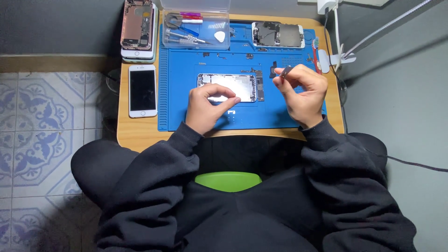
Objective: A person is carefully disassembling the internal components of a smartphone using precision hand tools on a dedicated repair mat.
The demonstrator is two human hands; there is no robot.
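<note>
An opened phone body [233, 85] with bare metal inside lies in the middle of a blue work mat [177, 112]. My left hand [206, 106] rests on its lower left edge, thumb and forefinger pinching the frame. To the right of the phone, my right hand [303, 92] is raised slightly and pinches a small dark part [285, 71] between its fingertips. A few tiny dark parts [273, 70] lie on the mat just above and right of the phone.
A clear plastic box of small tools [196, 30] stands at the back. A detached phone screen assembly [277, 34] lies back right. A white phone [142, 90] lies left on the wooden table [135, 133], with stacked phone bodies [137, 29] behind it. A lamp arm [387, 25] reaches in from the right.
</note>
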